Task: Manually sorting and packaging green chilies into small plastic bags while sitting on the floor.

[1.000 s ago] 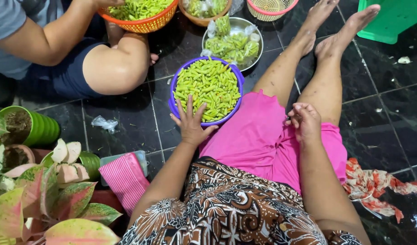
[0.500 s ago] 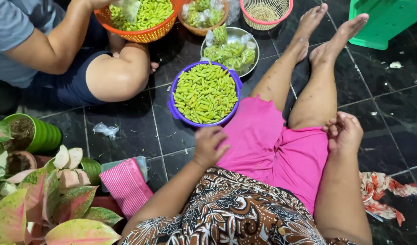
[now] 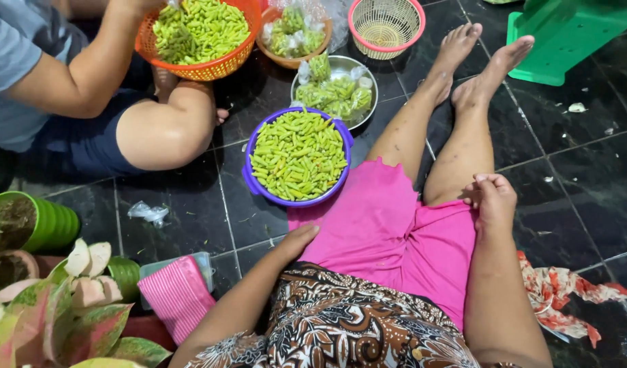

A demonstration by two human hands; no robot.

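I sit on a dark tiled floor in pink shorts with my legs stretched out. My left hand [image 3: 296,240] rests flat against my left thigh, holding nothing, just below a purple bowl [image 3: 251,182] heaped with green chillies [image 3: 298,154]. My right hand [image 3: 491,197] lies on my right thigh with its fingers curled in, nothing in it. A steel bowl [image 3: 365,73] with small clear bags of chillies sits beyond the purple one.
A person in a grey shirt sits at the left over an orange basket [image 3: 202,69] of green chillies. A brown bowl [image 3: 290,60], an empty pink basket [image 3: 386,28], a green stool [image 3: 566,37], potted plants [image 3: 39,225], a pink pouch [image 3: 176,298] and a patterned cloth [image 3: 571,293] surround me.
My left hand has drawn back from the purple bowl's rim to my thigh. My right hand has slid lower along my right thigh.
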